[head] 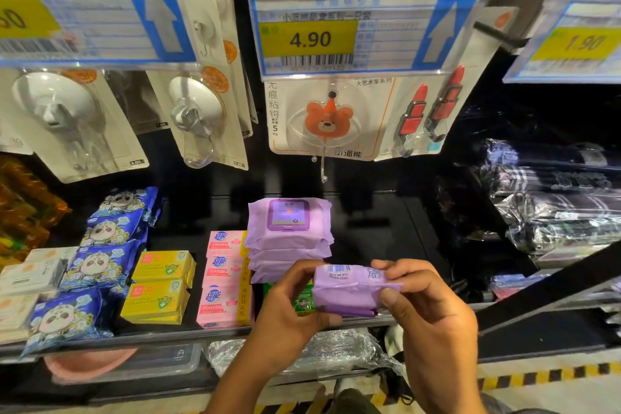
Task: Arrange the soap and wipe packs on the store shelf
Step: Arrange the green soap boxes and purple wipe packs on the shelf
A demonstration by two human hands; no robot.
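While both hands (363, 306) pinch it, crinkly purple wipe pack (349, 289) sags.

Open black shelf (386, 232) floor to the right of the purple wipe stack (289, 239), clear back to the rear wall. Left of the stack it's packed: pink soap (224, 282), yellow soap (160, 286), blue packs (100, 259) side by side, no gaps. Overhead, hanging hook cards (324, 118) and price tags (339, 27) cap the approach. Right side is bounded by dark wrapped bundles (551, 212). Green box (302, 301) sits at the front edge below the stack.
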